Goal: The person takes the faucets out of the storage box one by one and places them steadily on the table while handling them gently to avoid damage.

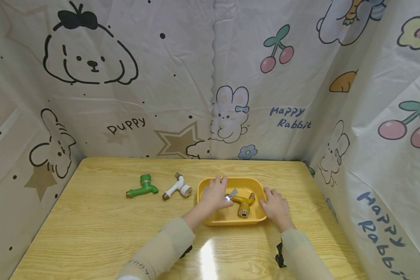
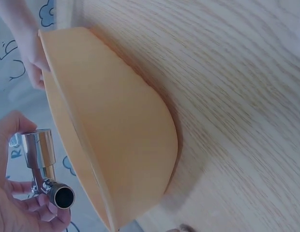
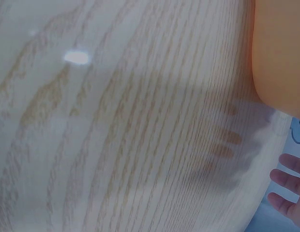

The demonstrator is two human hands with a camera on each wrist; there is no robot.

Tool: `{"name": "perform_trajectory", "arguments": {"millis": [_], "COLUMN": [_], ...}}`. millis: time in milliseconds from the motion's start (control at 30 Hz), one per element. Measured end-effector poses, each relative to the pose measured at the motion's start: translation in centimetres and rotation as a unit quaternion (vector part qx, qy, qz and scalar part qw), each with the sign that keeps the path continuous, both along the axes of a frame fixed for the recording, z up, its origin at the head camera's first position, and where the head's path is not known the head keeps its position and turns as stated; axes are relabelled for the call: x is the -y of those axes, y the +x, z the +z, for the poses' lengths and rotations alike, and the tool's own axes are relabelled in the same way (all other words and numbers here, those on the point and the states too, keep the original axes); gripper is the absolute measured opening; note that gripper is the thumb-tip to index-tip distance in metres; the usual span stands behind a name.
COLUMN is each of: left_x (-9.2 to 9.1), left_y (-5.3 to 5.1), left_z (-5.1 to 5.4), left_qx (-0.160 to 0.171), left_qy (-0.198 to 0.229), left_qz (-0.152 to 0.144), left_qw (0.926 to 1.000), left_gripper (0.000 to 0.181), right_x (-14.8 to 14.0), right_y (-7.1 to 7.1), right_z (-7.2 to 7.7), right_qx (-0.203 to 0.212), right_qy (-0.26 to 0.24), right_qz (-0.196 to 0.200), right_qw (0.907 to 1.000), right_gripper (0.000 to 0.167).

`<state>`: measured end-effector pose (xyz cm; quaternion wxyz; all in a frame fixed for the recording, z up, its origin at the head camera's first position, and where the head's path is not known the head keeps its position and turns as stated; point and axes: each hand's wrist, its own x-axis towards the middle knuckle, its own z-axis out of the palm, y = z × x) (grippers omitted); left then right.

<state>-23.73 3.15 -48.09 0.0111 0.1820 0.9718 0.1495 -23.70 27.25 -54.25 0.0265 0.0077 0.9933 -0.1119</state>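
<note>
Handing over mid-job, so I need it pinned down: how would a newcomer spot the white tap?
On the wooden table, find the yellow tub. In the head view, the white tap lies left of it, between tub and green tap. It is the only tap with a white body.

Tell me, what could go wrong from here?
The shiny metal tap in the left hand looks smooth, so it might slip. It is close to the yellow tap lying in the tray, so the two could knock together. The right hand is at the tray's rim; a push there might slide the tray.
</note>
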Motion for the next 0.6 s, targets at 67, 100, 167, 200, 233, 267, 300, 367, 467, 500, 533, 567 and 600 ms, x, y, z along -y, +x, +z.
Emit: {"name": "perform_trajectory", "arguments": {"millis": [67, 100, 167, 200, 233, 267, 300, 367, 467, 500, 533, 567, 600], "left_x": [0.3, 0.4, 0.7, 0.9, 1.1, 1.3, 1.5, 2.0, 2.7, 2.9, 3.1, 3.4, 3.6], "left_y": [0.0, 0.1, 0.1, 0.2, 0.2, 0.2, 0.2, 0.3, 0.3, 0.3, 0.3, 0.3, 0.4], "left_z": [0.1, 0.1, 0.1, 0.1, 0.1, 0.1, 0.0, 0.0, -0.1, -0.1, -0.1, -0.2, -0.2], "left_qx": [-0.001, -0.001, -0.002, -0.004, -0.006, -0.009, -0.011, -0.017, -0.019, -0.019, -0.02, -0.02, -0.023], "left_qy": [0.003, 0.005, 0.008, 0.009, 0.01, 0.011, 0.013, 0.013, 0.014, 0.017, 0.017, 0.019, 0.021], "left_qz": [-0.003, -0.003, -0.004, -0.005, -0.005, -0.005, -0.004, -0.004, -0.004, -0.005, -0.007, -0.009, -0.011], "left_qw": [1.0, 1.0, 1.0, 0.9999, 0.9999, 0.9999, 0.9998, 0.9998, 0.9997, 0.9997, 0.9996, 0.9996, 0.9995], "left_gripper": [0.082, 0.082, 0.082, 0.083, 0.082, 0.082, 0.082, 0.082, 0.081, 0.08, 0.08, 0.08, 0.08], "right_x": [0.0, 0.0, 0.0, 0.0, 0.0, 0.0, 0.0, 0.0, 0.0, 0.0, 0.0, 0.1, 0.1], "right_y": [0.0, -0.1, -0.1, -0.1, -0.1, -0.1, -0.1, -0.1, -0.1, -0.1, -0.1, -0.1, -0.1], "right_z": [0.0, 0.0, 0.0, 0.0, 0.0, 0.0, 0.0, 0.0, 0.0, 0.1, 0.1, 0.1, 0.1], "right_qx": [0.0, 0.0, 0.001, 0.001, 0.002, 0.003, 0.004, 0.005, 0.007, 0.006, 0.006, 0.007, 0.007], "right_qy": [0.001, 0.002, 0.001, 0.001, 0.0, -0.001, -0.002, -0.002, -0.005, -0.006, -0.006, -0.007, -0.007], "right_qz": [0.0, 0.001, 0.0, -0.001, -0.001, -0.002, -0.002, -0.002, -0.003, -0.003, -0.003, -0.004, -0.004], "right_qw": [1.0, 1.0, 1.0, 1.0, 1.0, 1.0, 1.0, 1.0, 1.0, 1.0, 1.0, 0.9999, 0.9999], "right_gripper": [0.052, 0.052, 0.052, 0.052, 0.052, 0.052, 0.052, 0.052, 0.052, 0.052, 0.052, 0.052, 0.052]}}
